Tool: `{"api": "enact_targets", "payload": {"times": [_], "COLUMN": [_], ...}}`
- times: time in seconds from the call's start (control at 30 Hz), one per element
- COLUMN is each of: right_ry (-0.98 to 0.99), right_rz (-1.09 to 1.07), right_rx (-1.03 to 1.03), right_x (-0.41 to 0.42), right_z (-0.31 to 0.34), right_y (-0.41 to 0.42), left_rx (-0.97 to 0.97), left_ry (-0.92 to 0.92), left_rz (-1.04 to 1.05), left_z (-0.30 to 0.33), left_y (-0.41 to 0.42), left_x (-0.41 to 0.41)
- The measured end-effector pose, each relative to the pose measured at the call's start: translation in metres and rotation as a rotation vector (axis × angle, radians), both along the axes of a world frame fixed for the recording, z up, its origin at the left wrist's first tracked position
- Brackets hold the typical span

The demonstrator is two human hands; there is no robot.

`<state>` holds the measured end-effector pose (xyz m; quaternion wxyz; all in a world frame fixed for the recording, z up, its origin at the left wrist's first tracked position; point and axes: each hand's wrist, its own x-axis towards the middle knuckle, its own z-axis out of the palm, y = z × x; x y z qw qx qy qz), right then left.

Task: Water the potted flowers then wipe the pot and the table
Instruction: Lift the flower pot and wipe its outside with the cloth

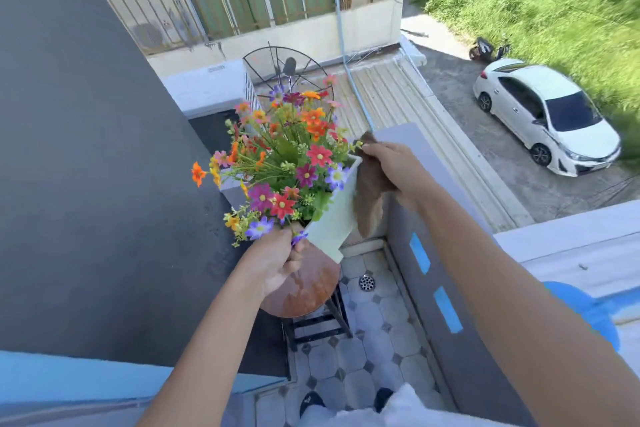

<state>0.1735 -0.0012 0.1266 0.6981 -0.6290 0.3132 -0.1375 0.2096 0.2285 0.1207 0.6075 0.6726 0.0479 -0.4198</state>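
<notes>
Nearest the camera: two bare forearms reach forward over a pale octagonal-tiled balcony floor [374, 367]; dark shoe toes show at the bottom edge.

Left hand [277, 262]: fingers curled shut around the near lower corner of the white rectangular plastic flower pot [334, 224]. The pot is lifted clear and tilted, its base corner hanging just above the round brown wooden table top [308, 291]. Judgement: it is raised and angled so its right wall is open to wiping and the table beneath is uncovered.

Table top: patchy pale streaks, possibly water or wear; cannot tell which. Dark metal legs below. A round metal floor drain [367, 282] sits just right of it.

Right hand [394, 170]: fingers pinched closed on a bunched brown cloth [370, 194], which hangs against the pot's right wall near the far rim. Judgement: pot-wiping step in progress; the table is not yet wiped.

Pot contents: a dense bunch of multicoloured daisy-like flowers [287, 163] in red, orange, magenta and lilac with green foliage, spilling left over the rim. Soil or water level hidden by the blooms.

Farther right: the grey parapet wall [433, 274] with blue tape strips. Beyond, well below: a ribbed roof, a satellite dish, a white parked car [547, 118], grass.
</notes>
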Motion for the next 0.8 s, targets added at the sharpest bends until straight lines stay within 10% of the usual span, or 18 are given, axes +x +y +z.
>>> {"api": "enact_targets", "payload": {"times": [0.47, 0.7, 0.8], "right_ry": [0.236, 0.160, 0.126], "right_rz": [0.402, -0.011, -0.097], "right_rx": [-0.130, -0.104, -0.191], "right_x": [-0.003, 0.003, -0.002], "right_z": [-0.008, -0.026, -0.026], "right_y": [0.013, 0.044, 0.059], "left_rx": [0.238, -0.012, 0.056], "left_ry": [-0.250, -0.207, -0.161], "left_rz": [-0.338, 0.310, 0.284], "left_z": [0.021, -0.005, -0.018], "left_y": [0.032, 0.021, 0.012], "left_x": [0.044, 0.041, 0.017]}}
